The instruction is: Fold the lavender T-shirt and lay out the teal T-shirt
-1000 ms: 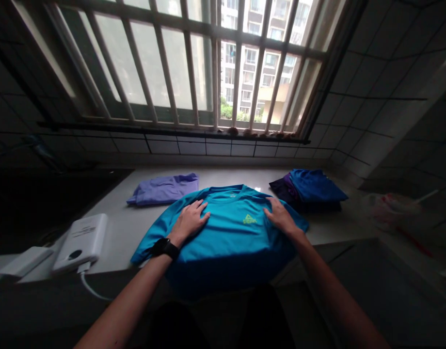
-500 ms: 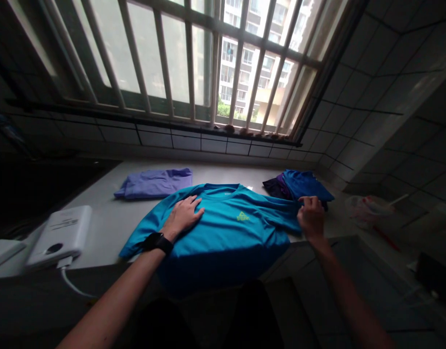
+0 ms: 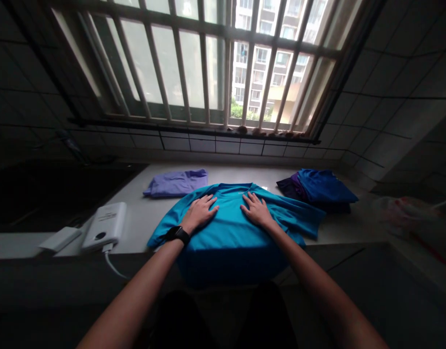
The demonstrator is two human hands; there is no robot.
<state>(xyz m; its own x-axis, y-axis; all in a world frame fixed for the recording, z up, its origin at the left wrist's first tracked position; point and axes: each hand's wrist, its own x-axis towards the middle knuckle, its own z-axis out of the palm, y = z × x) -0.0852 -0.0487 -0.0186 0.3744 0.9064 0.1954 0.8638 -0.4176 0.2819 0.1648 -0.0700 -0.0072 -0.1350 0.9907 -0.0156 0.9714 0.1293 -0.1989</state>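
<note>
A turquoise T-shirt (image 3: 230, 232) lies spread on the white counter, its collar toward the window and its lower part hanging over the front edge. My left hand (image 3: 200, 212) rests flat on the left of the chest, fingers apart, a black watch on the wrist. On the right of the chest, just below the collar, my right hand (image 3: 257, 209) lies flat with spread fingers and covers the printed logo. Both sleeves stretch out sideways over the counter.
Behind the shirt lie a folded lilac garment (image 3: 177, 183) and, at right, a stack of folded dark and blue clothes (image 3: 323, 186). A white power bank (image 3: 105, 225) with a cable and a small white box (image 3: 60, 239) sit at left. A plastic bag (image 3: 401, 213) stands far right.
My right hand has let go of the right sleeve end and moved left onto the chest, fingers opened out. My left hand stays on the shirt. The view has shifted slightly.
</note>
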